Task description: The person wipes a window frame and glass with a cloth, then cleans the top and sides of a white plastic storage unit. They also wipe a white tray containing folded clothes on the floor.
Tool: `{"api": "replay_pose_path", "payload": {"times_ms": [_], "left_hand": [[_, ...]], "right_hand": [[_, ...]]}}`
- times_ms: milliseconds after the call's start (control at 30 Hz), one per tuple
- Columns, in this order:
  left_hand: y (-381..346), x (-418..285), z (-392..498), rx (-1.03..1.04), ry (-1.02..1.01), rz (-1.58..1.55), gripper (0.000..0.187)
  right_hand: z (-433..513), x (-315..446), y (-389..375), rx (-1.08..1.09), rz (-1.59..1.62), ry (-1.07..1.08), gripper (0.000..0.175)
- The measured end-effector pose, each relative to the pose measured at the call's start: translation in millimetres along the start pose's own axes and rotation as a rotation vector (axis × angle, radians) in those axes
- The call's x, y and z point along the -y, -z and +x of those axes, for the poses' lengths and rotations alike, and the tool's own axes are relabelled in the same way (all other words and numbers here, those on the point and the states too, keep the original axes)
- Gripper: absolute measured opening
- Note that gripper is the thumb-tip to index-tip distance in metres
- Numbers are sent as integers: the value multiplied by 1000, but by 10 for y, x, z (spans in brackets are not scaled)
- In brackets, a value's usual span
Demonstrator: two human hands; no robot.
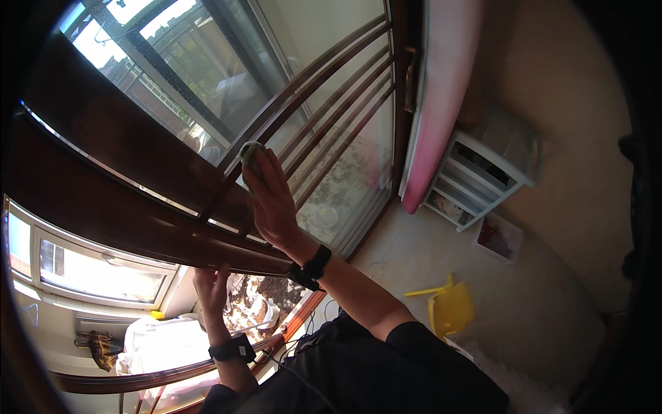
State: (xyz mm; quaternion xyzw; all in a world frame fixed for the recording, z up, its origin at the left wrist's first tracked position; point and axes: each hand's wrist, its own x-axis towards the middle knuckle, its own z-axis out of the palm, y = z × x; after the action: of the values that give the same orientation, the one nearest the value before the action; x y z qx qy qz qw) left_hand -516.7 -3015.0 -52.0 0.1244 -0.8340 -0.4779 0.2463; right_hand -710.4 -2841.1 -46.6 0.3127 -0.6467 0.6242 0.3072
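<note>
My right hand presses a greenish, crumpled cloth or sponge against a glazed door, beside its dark brown wooden bars. Most of that cloth is hidden under my fingers. Lower left, my left hand grips the outer edge of the door's wide brown frame, with the fingertips partly behind it. Through the door's glass pane show a mottled floor and a window. Both wrists wear black bands.
A pink and white panel stands beside the door handle. To the right are a white plastic rack, a small bin and a yellow plastic object on the floor. A white-covered bundle lies at lower left; cables hang by my body.
</note>
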Motion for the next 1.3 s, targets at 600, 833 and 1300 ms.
{"api": "replay_pose_path", "payload": {"times_ms": [600,833,1300], "left_hand": [[56,50,112,28,-123,89,38],[64,15,129,45,-155,94,29],[69,53,88,47,-130,88,31]], "right_hand": [[550,-1256,441,-260,-202,-28,51],[658,-1782,612,-493,-149,-566,46],[685,-1775,704,-523,12,-709,45]]}}
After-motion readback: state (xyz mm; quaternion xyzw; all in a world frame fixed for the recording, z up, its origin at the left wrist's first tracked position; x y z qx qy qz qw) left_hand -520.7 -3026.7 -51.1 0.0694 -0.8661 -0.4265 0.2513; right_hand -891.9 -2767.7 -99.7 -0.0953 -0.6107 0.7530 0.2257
